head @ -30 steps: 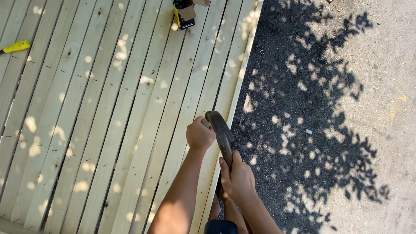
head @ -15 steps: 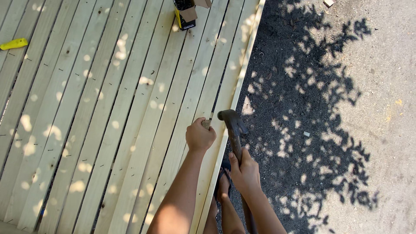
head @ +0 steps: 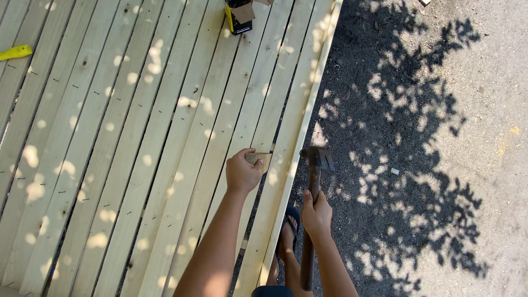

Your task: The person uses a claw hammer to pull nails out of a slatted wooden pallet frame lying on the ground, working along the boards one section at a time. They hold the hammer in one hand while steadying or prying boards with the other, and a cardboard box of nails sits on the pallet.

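Head view: left hand (head: 242, 173) is pinching a small wood block (head: 259, 159) w/ curled fingers, pressing it on the pale deck boards (head: 137, 137). Right hand (head: 317, 214) is wrapping tight round a hammer (head: 312, 187), head pointing to 12 o'clock, just beside the block at 3 o'clock. Box (head: 240, 15) sitting at 12; yellow tool (head: 15, 52) at 10.

Deck boards (head: 137, 165): pale raw wood, matt, visible grain and knots, small dark fastener marks in rows. Small wood block (head: 259, 159) in the left hand (head: 242, 173), same pale unfinished look. Hammer (head: 313, 181) in the right hand (head: 317, 214): dark dull metal head, dark smooth handle, slight sheen. Ground (head: 429, 165) right of the boards: rough gritty gravel, matt grey. Box (head: 240, 15) at the boards' far end: cardboard, black and yellow print. Yellow tool (head: 15, 52) far left of the hammer: glossy plastic.
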